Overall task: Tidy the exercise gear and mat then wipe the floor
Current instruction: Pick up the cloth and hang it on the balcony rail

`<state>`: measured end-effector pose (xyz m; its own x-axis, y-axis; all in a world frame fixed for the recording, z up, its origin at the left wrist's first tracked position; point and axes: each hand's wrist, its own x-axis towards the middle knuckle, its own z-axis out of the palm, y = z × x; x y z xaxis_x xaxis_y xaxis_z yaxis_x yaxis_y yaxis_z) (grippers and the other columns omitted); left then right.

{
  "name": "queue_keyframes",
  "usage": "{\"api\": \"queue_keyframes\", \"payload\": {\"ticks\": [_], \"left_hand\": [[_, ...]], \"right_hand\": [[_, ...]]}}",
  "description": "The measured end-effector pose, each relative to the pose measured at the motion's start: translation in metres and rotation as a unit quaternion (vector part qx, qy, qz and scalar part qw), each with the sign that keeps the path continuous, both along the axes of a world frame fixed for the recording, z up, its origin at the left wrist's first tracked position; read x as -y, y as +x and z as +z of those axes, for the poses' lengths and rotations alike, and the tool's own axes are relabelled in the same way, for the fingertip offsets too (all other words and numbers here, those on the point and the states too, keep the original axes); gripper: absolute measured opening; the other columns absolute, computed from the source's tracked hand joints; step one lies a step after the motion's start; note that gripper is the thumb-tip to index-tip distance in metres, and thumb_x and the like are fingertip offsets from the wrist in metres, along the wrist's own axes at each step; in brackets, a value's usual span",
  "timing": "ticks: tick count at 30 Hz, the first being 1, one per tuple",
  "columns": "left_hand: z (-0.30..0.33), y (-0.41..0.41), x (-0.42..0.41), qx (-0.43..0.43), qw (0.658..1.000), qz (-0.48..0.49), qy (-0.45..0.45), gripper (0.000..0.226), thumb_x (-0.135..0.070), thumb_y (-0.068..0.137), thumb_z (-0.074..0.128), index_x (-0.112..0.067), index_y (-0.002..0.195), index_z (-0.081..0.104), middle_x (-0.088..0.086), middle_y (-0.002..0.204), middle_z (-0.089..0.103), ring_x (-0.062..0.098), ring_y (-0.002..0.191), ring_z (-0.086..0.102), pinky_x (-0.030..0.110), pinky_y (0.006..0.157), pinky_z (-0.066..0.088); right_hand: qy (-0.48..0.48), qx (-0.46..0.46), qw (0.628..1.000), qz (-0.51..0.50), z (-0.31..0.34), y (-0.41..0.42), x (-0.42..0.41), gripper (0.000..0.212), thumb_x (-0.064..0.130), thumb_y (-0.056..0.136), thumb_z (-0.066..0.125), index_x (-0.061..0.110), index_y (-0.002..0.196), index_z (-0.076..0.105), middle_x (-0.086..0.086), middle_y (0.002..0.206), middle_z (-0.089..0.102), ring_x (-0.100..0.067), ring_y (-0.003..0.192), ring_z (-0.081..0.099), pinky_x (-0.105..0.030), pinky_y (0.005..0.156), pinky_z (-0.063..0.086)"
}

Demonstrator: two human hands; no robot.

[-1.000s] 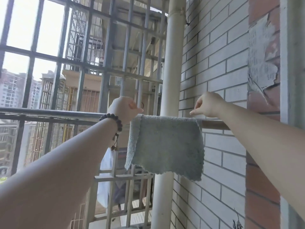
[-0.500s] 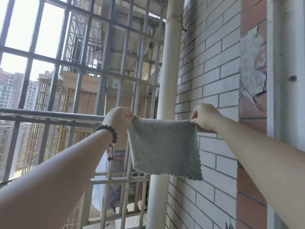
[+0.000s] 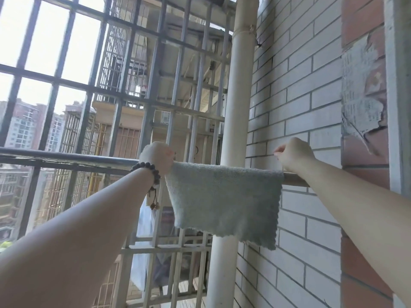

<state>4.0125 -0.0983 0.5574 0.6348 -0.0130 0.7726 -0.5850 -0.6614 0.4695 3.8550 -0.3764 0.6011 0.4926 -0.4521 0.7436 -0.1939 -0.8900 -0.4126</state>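
Observation:
A grey-green cleaning cloth [image 3: 224, 201] hangs draped over the metal balcony rail [image 3: 66, 155], in front of the white drainpipe [image 3: 236, 107]. My left hand [image 3: 156, 156], with a dark bead bracelet on its wrist, grips the cloth's top left corner at the rail. My right hand [image 3: 293, 155] hovers just above the cloth's top right corner with its fingers curled. No cloth shows between those fingers.
Metal window bars [image 3: 124, 96] close off the balcony ahead and to the left. A white brick wall [image 3: 295, 96] stands on the right, with a red brick column [image 3: 364, 152] at the far right. A white bag [image 3: 143, 241] hangs beyond the lower bars.
Half a second ago both hands held the cloth stretched between them. Now it lies over the rail, and my right hand has let go and lifted slightly.

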Motion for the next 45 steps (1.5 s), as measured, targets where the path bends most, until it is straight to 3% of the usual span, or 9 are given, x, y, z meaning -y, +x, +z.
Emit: {"api": "queue_keyframes", "payload": {"ticks": [4, 8, 14, 21, 28, 33, 36, 39, 45], "left_hand": [[-0.005, -0.009, 0.002, 0.035, 0.99, -0.106, 0.082, 0.019, -0.019, 0.093, 0.059, -0.012, 0.101, 0.075, 0.005, 0.099, 0.071, 0.021, 0.094, 0.063, 0.026, 0.08, 0.046], [-0.004, -0.003, 0.001, 0.029, 0.989, -0.119, 0.087, 0.017, -0.019, 0.093, 0.06, -0.014, 0.099, 0.076, 0.004, 0.099, 0.072, 0.02, 0.091, 0.064, 0.028, 0.085, 0.048], [0.001, 0.001, 0.005, 0.028, 0.992, -0.084, 0.091, 0.015, -0.021, 0.092, 0.062, -0.014, 0.093, 0.074, 0.005, 0.094, 0.07, 0.023, 0.089, 0.063, 0.035, 0.084, 0.051], [0.016, 0.003, 0.01, 0.018, 0.997, -0.021, 0.067, 0.018, -0.014, 0.092, 0.058, -0.013, 0.091, 0.075, 0.007, 0.098, 0.07, 0.024, 0.088, 0.065, 0.04, 0.084, 0.056], [0.015, -0.002, 0.002, -0.021, 0.982, -0.109, 0.155, 0.02, -0.024, 0.091, 0.064, -0.012, 0.103, 0.075, 0.003, 0.103, 0.071, 0.018, 0.09, 0.064, 0.024, 0.077, 0.048], [0.017, -0.003, 0.009, 0.004, 0.986, -0.065, 0.156, 0.02, -0.023, 0.093, 0.061, -0.007, 0.098, 0.074, 0.009, 0.098, 0.069, 0.022, 0.084, 0.063, 0.032, 0.08, 0.053], [0.022, -0.005, 0.015, 0.013, 0.995, -0.034, 0.089, 0.015, -0.018, 0.092, 0.061, -0.01, 0.092, 0.074, 0.009, 0.096, 0.07, 0.025, 0.086, 0.066, 0.04, 0.083, 0.056], [0.027, -0.01, 0.017, 0.008, 0.996, -0.056, 0.075, 0.015, -0.017, 0.091, 0.062, -0.008, 0.097, 0.073, 0.009, 0.1, 0.07, 0.026, 0.089, 0.066, 0.04, 0.083, 0.057], [0.026, -0.023, 0.008, -0.042, 0.972, -0.114, 0.2, 0.024, -0.023, 0.092, 0.063, -0.009, 0.108, 0.073, 0.004, 0.111, 0.068, 0.021, 0.102, 0.063, 0.029, 0.089, 0.049]], "right_hand": [[-0.089, -0.108, 0.987, 0.073, -0.004, -0.015, -0.007, 0.014, 0.026, 0.085, 0.07, 0.013, 0.087, 0.075, -0.002, 0.088, 0.07, -0.017, 0.086, 0.059, -0.025, 0.072, 0.041], [-0.116, -0.162, 0.978, 0.061, -0.001, -0.023, -0.004, 0.007, 0.026, 0.08, 0.075, 0.019, 0.081, 0.076, 0.005, 0.081, 0.069, -0.012, 0.082, 0.06, -0.023, 0.066, 0.042], [-0.157, -0.166, 0.972, 0.052, -0.006, -0.021, -0.006, 0.012, 0.022, 0.089, 0.064, 0.013, 0.085, 0.071, 0.0, 0.086, 0.066, -0.015, 0.083, 0.057, -0.02, 0.06, 0.038], [-0.143, -0.117, 0.983, 0.013, 0.001, -0.006, -0.004, 0.015, 0.027, 0.094, 0.057, 0.017, 0.091, 0.067, -0.006, 0.095, 0.066, -0.024, 0.09, 0.059, -0.034, 0.08, 0.048], [-0.133, -0.191, 0.968, 0.093, -0.003, -0.016, -0.009, 0.011, 0.029, 0.087, 0.067, 0.021, 0.086, 0.074, 0.008, 0.078, 0.064, -0.008, 0.076, 0.055, -0.026, 0.071, 0.04], [-0.154, -0.14, 0.976, 0.07, -0.005, -0.009, -0.012, 0.012, 0.022, 0.09, 0.064, 0.017, 0.081, 0.071, 0.006, 0.075, 0.061, -0.014, 0.079, 0.057, -0.026, 0.069, 0.04], [-0.136, -0.067, 0.988, 0.043, -0.005, -0.004, -0.01, 0.015, 0.026, 0.09, 0.064, 0.023, 0.075, 0.064, 0.002, 0.079, 0.062, -0.023, 0.088, 0.06, -0.032, 0.078, 0.047], [-0.134, -0.073, 0.988, 0.037, -0.002, -0.007, -0.009, 0.01, 0.029, 0.089, 0.064, 0.023, 0.081, 0.066, -0.001, 0.086, 0.065, -0.023, 0.091, 0.059, -0.038, 0.085, 0.05], [-0.132, -0.185, 0.97, 0.09, -0.003, -0.02, -0.009, 0.01, 0.029, 0.085, 0.07, 0.02, 0.084, 0.073, 0.007, 0.077, 0.064, -0.007, 0.073, 0.055, -0.021, 0.06, 0.038]]}}
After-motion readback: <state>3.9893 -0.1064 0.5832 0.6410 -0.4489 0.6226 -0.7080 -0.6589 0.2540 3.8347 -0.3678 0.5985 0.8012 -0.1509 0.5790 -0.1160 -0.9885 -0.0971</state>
